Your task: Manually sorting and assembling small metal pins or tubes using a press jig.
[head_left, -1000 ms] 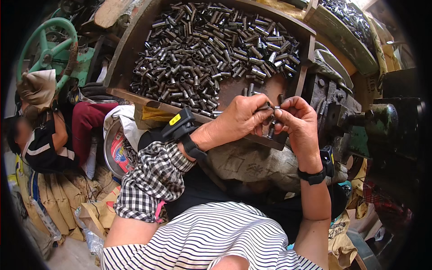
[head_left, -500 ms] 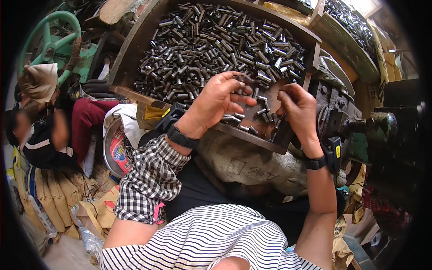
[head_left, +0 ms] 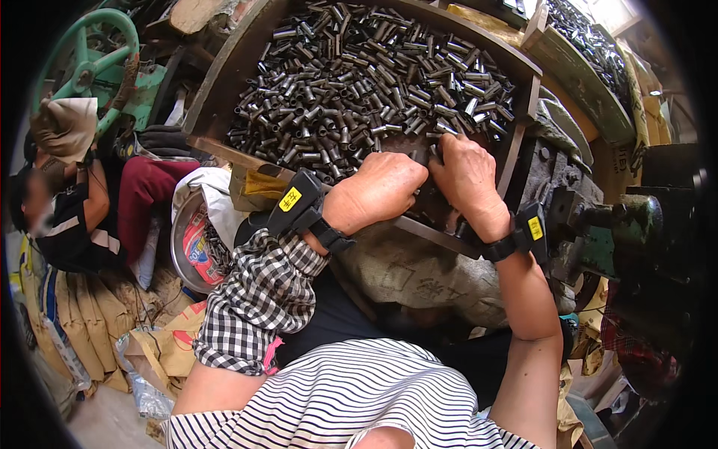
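Sleeves, short dark metal ones [head_left: 351, 93], fill the wooden tray [head_left: 215, 96] in front of you, heaped deep toward the back and left, thinning to bare bottom near your hands. And there's your left hand [head_left: 380, 185], over the front of the tray, back turned up, fingers curled under; whether they clamp a sleeve, you can't tell from here. Your right hand [head_left: 470, 176] sits just beside it, fingers bent down by the near edge of the heap, tips largely hidden, so its grip can't be told either. Black devices ride both your wrists, and a checkered oversleeve [head_left: 258, 299] covers your left forearm above your striped shirt [head_left: 359, 396]. Below the tray's front edge sags a grey sack [head_left: 407, 277]. Out to your right, a dark, greasy machine [head_left: 632, 224]; out to your left, a metal basin [head_left: 179, 251] with white cloth [head_left: 203, 188] over its rim, then a co-worker [head_left: 71, 232] beneath a green handwheel [head_left: 86, 67].
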A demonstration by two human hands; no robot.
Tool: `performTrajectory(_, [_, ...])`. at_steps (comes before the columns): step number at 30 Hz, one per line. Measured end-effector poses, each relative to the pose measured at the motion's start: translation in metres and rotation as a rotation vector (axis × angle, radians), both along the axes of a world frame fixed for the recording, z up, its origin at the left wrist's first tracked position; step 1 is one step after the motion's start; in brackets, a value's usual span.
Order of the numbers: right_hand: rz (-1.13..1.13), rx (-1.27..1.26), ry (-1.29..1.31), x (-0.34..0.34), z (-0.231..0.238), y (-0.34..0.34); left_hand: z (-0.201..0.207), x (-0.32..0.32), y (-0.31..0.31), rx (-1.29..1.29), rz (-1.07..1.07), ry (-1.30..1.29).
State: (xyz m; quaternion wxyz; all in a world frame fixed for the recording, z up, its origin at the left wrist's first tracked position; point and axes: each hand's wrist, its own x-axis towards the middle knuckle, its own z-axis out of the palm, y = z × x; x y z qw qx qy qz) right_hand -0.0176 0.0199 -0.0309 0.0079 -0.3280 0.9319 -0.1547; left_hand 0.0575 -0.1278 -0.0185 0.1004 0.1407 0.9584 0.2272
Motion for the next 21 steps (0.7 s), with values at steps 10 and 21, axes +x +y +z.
performTrajectory(10, [-0.245,-0.764,-0.756,0.005,0.02,0.034,0.003,0.001,-0.002,-0.044,-0.043,0.067])
performTrajectory(21, [-0.297,-1.005,-0.95,0.054,0.033,0.083,-0.007,-0.007,0.009,0.291,0.069,0.164])
